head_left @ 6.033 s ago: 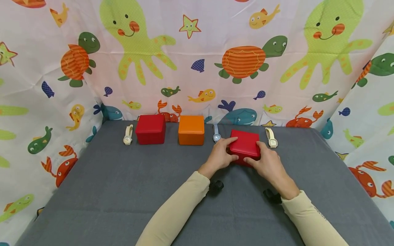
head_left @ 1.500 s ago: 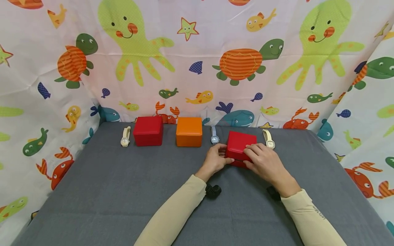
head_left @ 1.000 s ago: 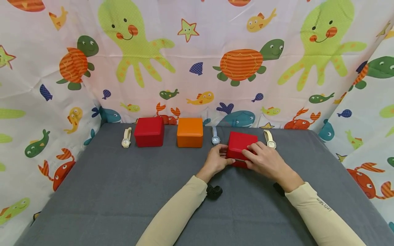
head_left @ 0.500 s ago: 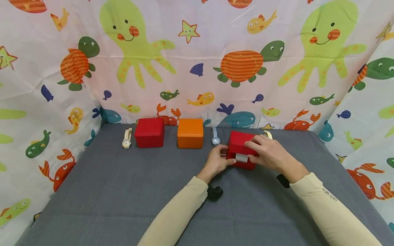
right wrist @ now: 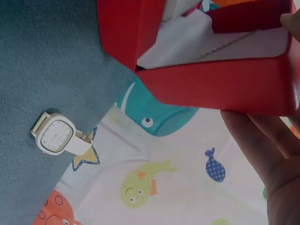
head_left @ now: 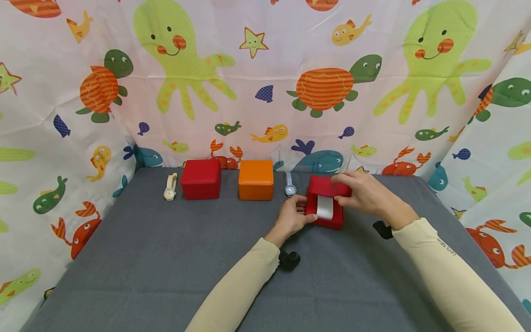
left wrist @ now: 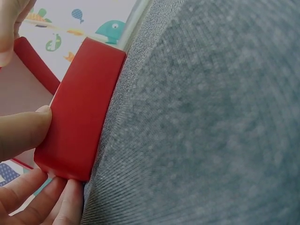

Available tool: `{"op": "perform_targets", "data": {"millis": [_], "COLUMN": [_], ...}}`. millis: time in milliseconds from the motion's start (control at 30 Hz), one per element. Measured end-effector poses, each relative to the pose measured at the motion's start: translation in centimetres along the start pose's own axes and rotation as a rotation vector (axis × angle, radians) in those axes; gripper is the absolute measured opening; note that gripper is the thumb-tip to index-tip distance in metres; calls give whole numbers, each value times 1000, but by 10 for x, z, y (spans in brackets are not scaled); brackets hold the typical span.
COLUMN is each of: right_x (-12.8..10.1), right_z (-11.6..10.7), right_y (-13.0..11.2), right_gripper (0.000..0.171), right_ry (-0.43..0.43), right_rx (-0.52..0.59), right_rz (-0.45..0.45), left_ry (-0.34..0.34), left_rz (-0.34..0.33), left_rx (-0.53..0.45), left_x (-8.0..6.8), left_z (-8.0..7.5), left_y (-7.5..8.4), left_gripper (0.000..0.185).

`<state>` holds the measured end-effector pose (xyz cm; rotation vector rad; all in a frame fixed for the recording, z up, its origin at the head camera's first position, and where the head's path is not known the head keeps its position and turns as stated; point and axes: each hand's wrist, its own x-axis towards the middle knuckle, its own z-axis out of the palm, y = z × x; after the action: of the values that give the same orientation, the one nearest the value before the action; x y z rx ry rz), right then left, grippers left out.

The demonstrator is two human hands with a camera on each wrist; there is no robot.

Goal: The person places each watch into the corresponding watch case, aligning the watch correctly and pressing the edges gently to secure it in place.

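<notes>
Right of centre on the grey tabletop (head_left: 166, 258), the left hand (head_left: 292, 219) grips the red box (head_left: 332, 221) at its base while the right hand (head_left: 362, 193) holds its lid (head_left: 327, 186) raised, showing a white lining (head_left: 325, 207).

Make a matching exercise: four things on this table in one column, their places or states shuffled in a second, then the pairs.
1. open red box
2. orange box
3. shut red box
4. blue watch

a. leftmost box
b. middle box, shut
c. lies between the orange box and the open one
d. held by the left hand, lid lifted by the right hand

1-d, 2-b, 3-a, 4-c
</notes>
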<state>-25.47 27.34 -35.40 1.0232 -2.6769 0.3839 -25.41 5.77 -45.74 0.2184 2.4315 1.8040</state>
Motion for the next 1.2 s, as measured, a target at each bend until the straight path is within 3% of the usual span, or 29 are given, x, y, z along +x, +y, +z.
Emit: {"op": "perform_targets", "data": {"millis": [367, 700, 900, 1200], "right_x": [16, 27, 35, 41], "right_z": [-12, -16, -17, -14], "right_y": [13, 35, 42, 53], "right_gripper": [48, 42, 41, 37], "right_ry": [-74, -41, -77, -66], "right_rx": [138, 299, 315, 343], "right_rz": [192, 236, 315, 347], "left_ry": [0, -3, 1, 3], "left_rz": [-32, -24, -24, -30], "left_rx": [12, 24, 22, 6], "left_x": [0, -1, 0, 0], "left_z": [1, 1, 0, 0], "left_y": [0, 0, 0, 0], "left_gripper": [53, 53, 52, 52]}}
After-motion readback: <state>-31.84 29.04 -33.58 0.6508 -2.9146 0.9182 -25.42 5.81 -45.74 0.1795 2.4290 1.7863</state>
